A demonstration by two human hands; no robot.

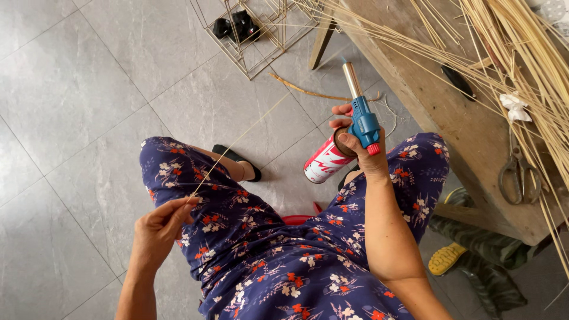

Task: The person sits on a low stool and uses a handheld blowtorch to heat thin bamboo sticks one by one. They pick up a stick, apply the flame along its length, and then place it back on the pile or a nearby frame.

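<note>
The wooden desk (474, 142) fills the upper right, heaped with pale reed strips (527, 53); grey scissors (518, 172) lie near its front edge. Left of the desk, over the person's lap, the right hand (364, 151) is closed around a gas torch (349, 130), fingers wrapped at the blue head where the red-and-white canister joins, metal nozzle pointing up toward the desk. The canister looks rigid, smooth and moderately heavy, best held at that neck. Further left of the desk, the left hand (160, 228) pinches one thin reed strip (237, 142) at its lower end; it seems light, springy and easy to snap, running up toward the torch nozzle.
</note>
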